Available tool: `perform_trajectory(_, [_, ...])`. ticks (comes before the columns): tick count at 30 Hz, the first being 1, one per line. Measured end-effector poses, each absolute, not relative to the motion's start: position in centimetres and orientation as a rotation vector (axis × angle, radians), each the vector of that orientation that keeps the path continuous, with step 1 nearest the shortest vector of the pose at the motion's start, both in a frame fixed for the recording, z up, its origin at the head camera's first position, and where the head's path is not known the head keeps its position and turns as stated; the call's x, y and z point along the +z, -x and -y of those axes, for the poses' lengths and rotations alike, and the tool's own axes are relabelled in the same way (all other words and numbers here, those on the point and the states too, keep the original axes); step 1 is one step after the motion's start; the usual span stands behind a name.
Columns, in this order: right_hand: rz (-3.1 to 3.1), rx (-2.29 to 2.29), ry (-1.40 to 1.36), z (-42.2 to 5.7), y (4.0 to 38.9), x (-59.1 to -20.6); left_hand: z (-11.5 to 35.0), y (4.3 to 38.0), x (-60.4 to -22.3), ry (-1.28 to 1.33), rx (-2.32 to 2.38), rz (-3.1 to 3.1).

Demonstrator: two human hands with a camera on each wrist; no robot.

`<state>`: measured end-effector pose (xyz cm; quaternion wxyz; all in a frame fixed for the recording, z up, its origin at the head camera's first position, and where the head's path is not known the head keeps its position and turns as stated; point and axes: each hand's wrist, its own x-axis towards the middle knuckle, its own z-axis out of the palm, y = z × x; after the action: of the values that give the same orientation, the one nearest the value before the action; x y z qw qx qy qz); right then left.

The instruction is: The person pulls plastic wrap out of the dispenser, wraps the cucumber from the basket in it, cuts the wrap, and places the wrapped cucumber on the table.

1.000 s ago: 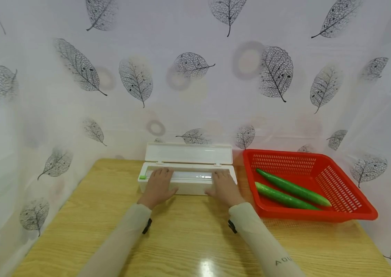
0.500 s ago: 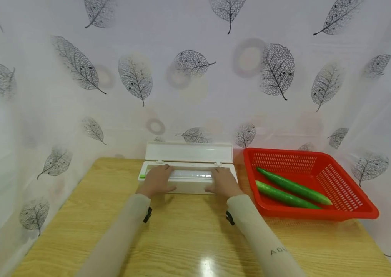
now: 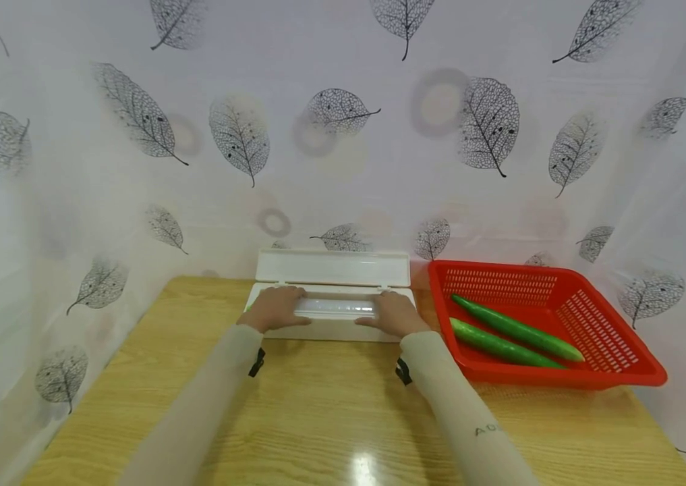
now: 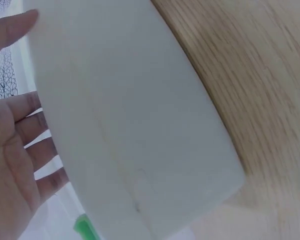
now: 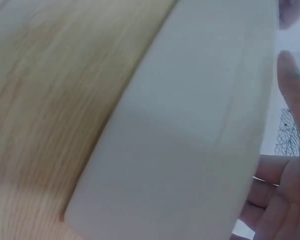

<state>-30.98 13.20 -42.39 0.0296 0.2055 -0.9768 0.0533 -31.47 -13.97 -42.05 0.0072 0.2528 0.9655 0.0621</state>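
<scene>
A long white cling film box [image 3: 324,329] lies on the table with its lid [image 3: 333,268] swung up at the back. Between the hands, a shiny clear film roll [image 3: 335,307] shows inside. Over the left end is my left hand [image 3: 272,308], its fingers reaching past the front wall and its thumb [image 4: 15,30] along the rim. My right hand [image 3: 396,314] mirrors it at the right end; its thumb [image 5: 290,75] is near the rim. The fingertips are partly hidden by the box wall in both wrist views. A green piece [image 4: 85,227] shows at the box's left end.
To the right stands a red plastic basket [image 3: 467,373] with two green cucumbers [image 3: 519,329] in it. The wooden table [image 3: 318,412] ends at a leaf-patterned curtain [image 3: 343,175] behind the box and on both sides.
Both hands have shifted forward over the box, with the cuffs now nearer its front wall. The box, lid and basket stay where they were.
</scene>
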Motion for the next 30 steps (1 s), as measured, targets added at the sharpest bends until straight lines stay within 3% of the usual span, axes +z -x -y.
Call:
perform_trajectory(7, [3.018, 0.456, -0.580, -14.0, 30.9, -41.7, 14.4, 31.5, -42.0, -0.761, 0.431, -2.980])
perform_trajectory(21, [2.825, 0.529, -0.440, -14.7, 31.0, -42.5, 15.5, 31.6, -42.4, -0.878, 0.357, -3.172])
perform_trajectory(30, [2.870, 0.580, -0.270, -14.7, 31.1, -42.2, 16.7, 31.7, -41.9, -0.817, 0.407, -3.257])
